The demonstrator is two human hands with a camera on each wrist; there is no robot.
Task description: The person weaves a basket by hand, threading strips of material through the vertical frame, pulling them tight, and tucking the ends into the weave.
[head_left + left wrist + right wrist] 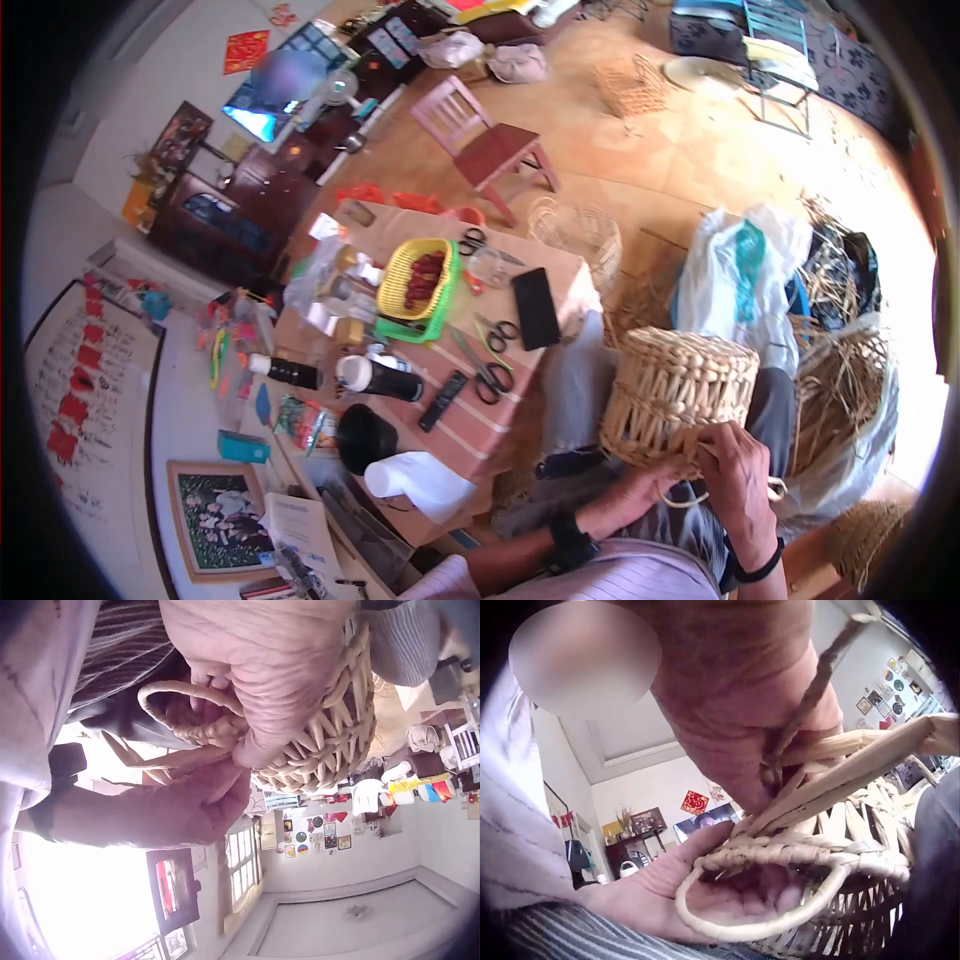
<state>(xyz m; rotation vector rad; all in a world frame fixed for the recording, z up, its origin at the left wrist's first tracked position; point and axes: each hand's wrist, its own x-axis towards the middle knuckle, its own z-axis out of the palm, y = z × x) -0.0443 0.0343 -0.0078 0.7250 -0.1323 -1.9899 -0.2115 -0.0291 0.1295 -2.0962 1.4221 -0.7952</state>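
A woven straw basket [680, 390] lies tilted over the person's lap, its rim towards the body. My left hand [640, 495] holds the rim [795, 855], with the thumb outside and fingers showing inside. A thin round loop handle [761, 930] stands out from the rim beside these fingers. My right hand [735, 475] pinches a flat straw strand [847, 776] close against the rim, right by the left thumb. In the left wrist view, the right hand [180, 802] meets the left hand [262, 675] at the strand. A twisted strand end [817, 690] sticks up near the right fingers.
Plastic bags [745, 270] and loose straw [840, 370] lie beyond the knees. On the table [470, 440] are scissors [490, 380], a phone [536, 308], a remote [442, 400], a black bottle [385, 380] and a yellow basket [400, 265]. A chair [495, 155] stands further off.
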